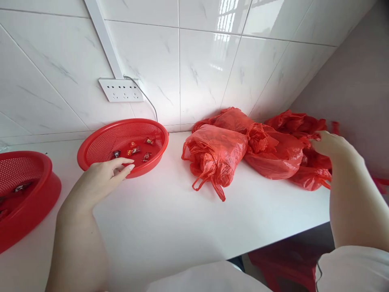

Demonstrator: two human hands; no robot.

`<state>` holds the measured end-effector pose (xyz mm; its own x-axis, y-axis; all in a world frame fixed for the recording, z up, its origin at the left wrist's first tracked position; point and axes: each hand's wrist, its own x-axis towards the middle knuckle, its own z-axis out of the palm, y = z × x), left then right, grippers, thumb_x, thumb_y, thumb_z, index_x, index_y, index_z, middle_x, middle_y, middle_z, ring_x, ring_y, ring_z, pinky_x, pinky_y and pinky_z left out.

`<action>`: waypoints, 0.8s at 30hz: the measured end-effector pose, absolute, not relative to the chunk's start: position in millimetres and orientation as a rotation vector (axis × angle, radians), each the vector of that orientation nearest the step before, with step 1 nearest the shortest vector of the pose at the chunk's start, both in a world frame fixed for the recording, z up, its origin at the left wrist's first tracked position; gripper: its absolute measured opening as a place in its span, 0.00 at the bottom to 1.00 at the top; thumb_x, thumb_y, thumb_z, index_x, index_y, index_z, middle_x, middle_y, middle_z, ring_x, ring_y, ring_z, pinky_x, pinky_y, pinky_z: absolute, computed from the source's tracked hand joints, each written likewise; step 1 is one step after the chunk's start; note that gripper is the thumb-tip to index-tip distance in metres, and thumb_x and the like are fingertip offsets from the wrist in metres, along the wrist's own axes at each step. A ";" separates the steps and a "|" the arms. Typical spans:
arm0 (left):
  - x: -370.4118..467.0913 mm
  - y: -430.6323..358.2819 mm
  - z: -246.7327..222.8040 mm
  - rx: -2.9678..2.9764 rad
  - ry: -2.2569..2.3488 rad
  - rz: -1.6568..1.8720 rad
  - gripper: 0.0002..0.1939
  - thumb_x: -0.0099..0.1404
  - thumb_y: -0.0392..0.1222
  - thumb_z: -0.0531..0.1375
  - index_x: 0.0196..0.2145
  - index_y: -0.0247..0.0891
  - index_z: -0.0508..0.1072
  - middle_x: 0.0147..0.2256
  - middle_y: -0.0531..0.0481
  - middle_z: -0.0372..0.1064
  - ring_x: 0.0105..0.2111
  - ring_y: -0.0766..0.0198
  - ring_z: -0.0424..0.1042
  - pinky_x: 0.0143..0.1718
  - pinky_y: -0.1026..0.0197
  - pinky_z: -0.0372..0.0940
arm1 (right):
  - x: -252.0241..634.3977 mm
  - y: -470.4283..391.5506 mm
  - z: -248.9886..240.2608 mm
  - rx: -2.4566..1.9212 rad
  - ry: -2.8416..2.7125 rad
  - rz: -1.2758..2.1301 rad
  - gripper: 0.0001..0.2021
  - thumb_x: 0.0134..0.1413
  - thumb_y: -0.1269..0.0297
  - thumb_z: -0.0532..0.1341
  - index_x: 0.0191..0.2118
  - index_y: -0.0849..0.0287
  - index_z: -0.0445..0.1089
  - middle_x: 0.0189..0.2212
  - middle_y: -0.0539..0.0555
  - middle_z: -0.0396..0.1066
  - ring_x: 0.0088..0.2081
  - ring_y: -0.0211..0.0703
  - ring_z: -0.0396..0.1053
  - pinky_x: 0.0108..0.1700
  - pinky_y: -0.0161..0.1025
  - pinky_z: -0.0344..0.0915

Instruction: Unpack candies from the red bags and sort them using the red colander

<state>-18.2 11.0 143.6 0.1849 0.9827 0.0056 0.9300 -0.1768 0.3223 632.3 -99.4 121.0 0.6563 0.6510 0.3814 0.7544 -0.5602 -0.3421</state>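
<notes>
My left hand (101, 175) rests on the near rim of a red mesh basket (100, 142), fingers curled over the edge. Several wrapped candies (135, 151) lie on the basket's floor. My right hand (331, 147) reaches into a heap of red plastic bags (304, 123) at the far right of the white counter (170, 219), its fingers on a bag; whether it grips the bag is hidden. A knotted full red bag (214, 154) lies in the middle, and another (273, 152) lies beside it.
A second red basket (33, 194) with a few candies sits at the left edge. A white socket strip (120, 89) with a cable hangs on the tiled wall. The counter's front edge runs at lower right, red bags below it.
</notes>
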 end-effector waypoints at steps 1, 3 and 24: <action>-18.1 10.8 143.7 2.201 1.848 0.301 0.19 0.61 0.59 0.53 0.46 0.54 0.73 0.24 0.57 0.72 0.22 0.60 0.69 0.20 0.63 0.57 | 619.4 -91.0 121.8 -2.397 -1.151 -0.215 0.18 0.41 0.70 0.68 0.43 0.64 0.74 0.35 0.70 0.70 0.26 0.42 0.57 0.31 0.47 0.49; -18.0 11.2 143.9 2.184 1.865 0.288 0.19 0.61 0.60 0.53 0.46 0.54 0.73 0.24 0.57 0.71 0.21 0.61 0.68 0.20 0.63 0.57 | 589.5 -74.0 122.7 -2.368 -1.282 -0.069 0.13 0.50 0.67 0.63 0.44 0.54 0.74 0.36 0.61 0.71 0.28 0.41 0.58 0.35 0.47 0.52; -25.6 15.0 143.2 2.168 1.828 0.354 0.19 0.60 0.58 0.54 0.45 0.53 0.74 0.22 0.52 0.70 0.17 0.61 0.65 0.19 0.59 0.57 | 520.6 -27.5 157.8 -2.424 -1.026 -0.456 0.11 0.51 0.63 0.61 0.37 0.65 0.76 0.44 0.68 0.68 0.36 0.42 0.60 0.33 0.46 0.46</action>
<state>-25.6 15.0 143.2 0.1679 0.9858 0.0051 0.9164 -0.1580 0.3679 520.6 -27.5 157.8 0.6660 0.5818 0.4668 0.7364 -0.6128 -0.2868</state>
